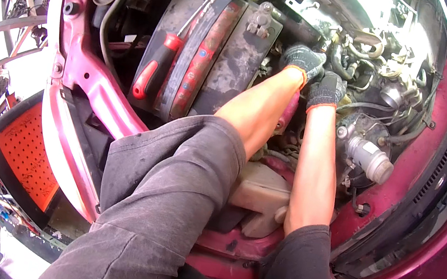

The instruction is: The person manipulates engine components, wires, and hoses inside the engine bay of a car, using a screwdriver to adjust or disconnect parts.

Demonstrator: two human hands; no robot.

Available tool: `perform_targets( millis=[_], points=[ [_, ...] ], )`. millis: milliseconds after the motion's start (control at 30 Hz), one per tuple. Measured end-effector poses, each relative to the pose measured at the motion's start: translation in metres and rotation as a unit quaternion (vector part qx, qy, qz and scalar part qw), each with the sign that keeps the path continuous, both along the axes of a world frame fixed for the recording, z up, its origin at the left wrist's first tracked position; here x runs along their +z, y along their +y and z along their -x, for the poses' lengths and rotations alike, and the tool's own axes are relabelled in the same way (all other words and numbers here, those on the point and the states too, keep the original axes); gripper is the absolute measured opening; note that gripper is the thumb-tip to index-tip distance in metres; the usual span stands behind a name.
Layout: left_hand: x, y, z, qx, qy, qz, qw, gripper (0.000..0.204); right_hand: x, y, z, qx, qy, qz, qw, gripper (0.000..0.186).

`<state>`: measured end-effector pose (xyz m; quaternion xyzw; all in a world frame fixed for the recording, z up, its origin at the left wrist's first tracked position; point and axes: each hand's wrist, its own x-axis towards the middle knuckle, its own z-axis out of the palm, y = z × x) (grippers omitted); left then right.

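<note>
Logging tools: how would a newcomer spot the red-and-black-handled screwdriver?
In the pink engine bay, find the boxy grey battery left of the grey-gloved left hand. The screwdriver lies on it; its rounded handle stands apart from the flat red band.

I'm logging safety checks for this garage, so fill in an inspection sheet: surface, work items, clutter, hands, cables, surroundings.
Surface: pinkish-red engine-bay frame, scuffed in places.
Work items: a curved hose by both hands; a dusty car battery to their left; a beige plastic reservoir below.
Clutter: a screwdriver with a red-and-black handle lies loose on the battery.
Hands: left hand and right hand gloved in grey, curled close together; what they grip is hidden.
Cables: a thin black cable runs right of the right hand.
Surroundings: orange perforated panel and metal rack at left.
</note>
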<state>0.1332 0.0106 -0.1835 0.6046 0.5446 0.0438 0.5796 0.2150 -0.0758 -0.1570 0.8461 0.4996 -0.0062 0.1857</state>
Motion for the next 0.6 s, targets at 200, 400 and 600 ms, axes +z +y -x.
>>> perform_targets(
  millis=[200,400,600],
  points=[
    [0.0,-0.005,0.025,0.047,-0.069,0.096,0.992,0.053,-0.016,-0.002,0.01,-0.049,0.141,-0.141,0.979,0.022],
    [0.03,-0.011,0.004,0.052,-0.139,0.11,0.983,0.046,-0.077,-0.022,-0.05,-0.203,0.445,-0.572,0.658,0.016],
    [-0.055,-0.01,-0.005,-0.151,-0.04,-0.109,0.982,0.038,-0.035,-0.021,0.0,-0.415,0.467,-0.492,0.606,0.022]
  ],
)
